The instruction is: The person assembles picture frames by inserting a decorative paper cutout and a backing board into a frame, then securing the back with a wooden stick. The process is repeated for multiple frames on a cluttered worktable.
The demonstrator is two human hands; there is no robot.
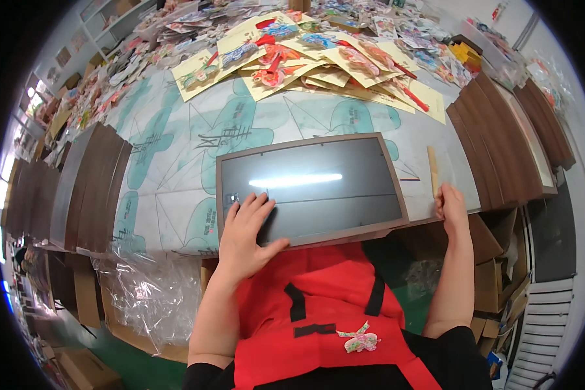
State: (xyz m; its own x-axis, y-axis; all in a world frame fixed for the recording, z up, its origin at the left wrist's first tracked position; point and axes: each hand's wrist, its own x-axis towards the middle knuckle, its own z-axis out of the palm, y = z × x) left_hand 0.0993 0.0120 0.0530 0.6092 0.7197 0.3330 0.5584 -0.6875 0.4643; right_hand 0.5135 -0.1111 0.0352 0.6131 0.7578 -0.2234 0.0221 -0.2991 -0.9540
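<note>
A brown-edged rectangular frame [318, 208] lies slightly askew at the near side of the bench [146, 214], directly before the person, its dark, glossy panel [344, 218] bearing a bright white streak of reflected light. The left hand [244, 227] rests on the frame's lower left corner, fingers spread wide over the smooth panel. At the right, the right hand [452, 205] has its fingers curled in narrow at the lower end of a thin, flat tan strip [433, 170]; whether they grip it cannot be told. The bench cover is pale, printed with teal shapes and fine lines. Beyond lie overlapping cream cards [429, 107] with colourful ornaments, while slim brown slabs stand packed in a left stack [94, 195] and a right stack [500, 143]. Crinkled clear plastic [153, 299] sits below the bench, partly hidden by the left forearm. The far clutter [195, 23] blurs into indistinct pieces, cut off at the top.
</note>
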